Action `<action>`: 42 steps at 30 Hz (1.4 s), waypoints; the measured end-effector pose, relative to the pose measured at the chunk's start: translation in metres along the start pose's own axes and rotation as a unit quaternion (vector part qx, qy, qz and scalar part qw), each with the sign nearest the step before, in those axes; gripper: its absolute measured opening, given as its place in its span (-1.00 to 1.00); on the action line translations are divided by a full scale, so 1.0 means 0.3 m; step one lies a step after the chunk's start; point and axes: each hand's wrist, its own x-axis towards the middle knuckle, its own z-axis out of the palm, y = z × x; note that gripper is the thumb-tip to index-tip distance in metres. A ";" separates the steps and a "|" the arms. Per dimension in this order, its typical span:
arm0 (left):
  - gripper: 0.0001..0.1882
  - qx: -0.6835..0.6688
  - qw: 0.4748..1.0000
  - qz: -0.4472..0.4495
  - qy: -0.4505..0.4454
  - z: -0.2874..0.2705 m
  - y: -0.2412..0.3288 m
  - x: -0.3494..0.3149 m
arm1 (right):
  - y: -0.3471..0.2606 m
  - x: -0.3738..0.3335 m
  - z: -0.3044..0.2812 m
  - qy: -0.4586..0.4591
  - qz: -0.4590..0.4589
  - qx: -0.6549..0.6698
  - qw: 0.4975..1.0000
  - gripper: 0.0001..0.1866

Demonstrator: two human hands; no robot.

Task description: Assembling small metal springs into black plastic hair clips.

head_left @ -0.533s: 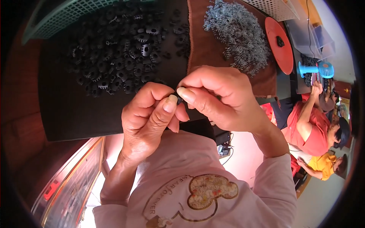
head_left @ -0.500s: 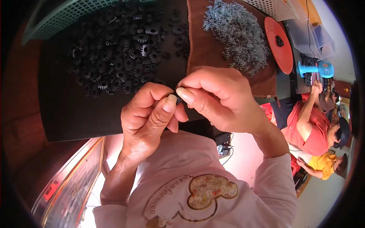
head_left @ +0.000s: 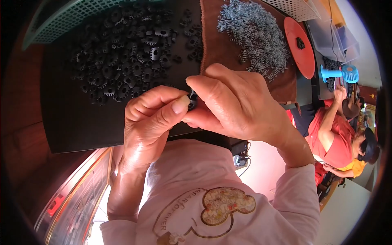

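Between my hands is a small black plastic part (head_left: 192, 100), mostly covered by fingers. My left hand (head_left: 152, 112) pinches it between thumb and forefinger. My right hand (head_left: 239, 104) meets it from the other side, its forefinger above and its thumb below the part; its fingertips touch or nearly touch it. Beyond my left hand lies a heap of black toothed plastic parts (head_left: 126, 69) with oval holes. Past my right hand, a pile of small metal springs (head_left: 255, 38) rests on a brown cloth (head_left: 220, 53).
A green basket (head_left: 61, 22) stands at the far left, a white perforated basket (head_left: 292, 9) at the far right. A red plate (head_left: 295, 61) holds a small black item. Nearby are a blue fan (head_left: 349, 74) and clear bins (head_left: 322, 41). Co-workers (head_left: 335, 139) sit at right.
My right hand has opened its pinch; its forefinger has lifted and its thumb moved below the part. The part has turned and shows more. A co-worker in yellow has leaned partly behind another.
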 end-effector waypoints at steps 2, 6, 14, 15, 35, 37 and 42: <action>-0.88 0.016 1.000 0.013 -0.005 -0.001 -0.005 0.000 | 0.003 -0.001 0.007 0.001 -0.003 -0.006 1.000 -0.50; -0.87 0.034 0.999 0.018 -0.022 -0.003 -0.005 -0.005 | -0.003 -0.002 0.007 -0.007 0.003 -0.020 1.000 -0.50; -0.89 0.107 0.993 0.048 -0.017 0.010 -0.014 -0.006 | 0.011 0.004 -0.002 -0.011 0.007 -0.004 1.000 -0.50; -0.89 0.107 0.993 0.043 -0.012 0.016 -0.012 -0.007 | 0.013 0.002 -0.006 -0.030 0.014 0.008 0.999 -0.44; -0.87 0.199 0.977 0.072 -0.013 0.031 -0.031 -0.006 | 0.009 -0.031 0.019 0.009 -0.003 -0.008 1.000 -0.62; -0.85 0.187 0.980 0.063 -0.015 0.036 -0.031 -0.006 | 0.010 -0.032 0.010 0.016 0.004 -0.015 1.000 -0.62; -0.78 0.189 0.978 0.086 -0.005 0.040 -0.042 -0.005 | 0.009 -0.068 -0.027 0.027 0.054 -0.041 0.997 -0.60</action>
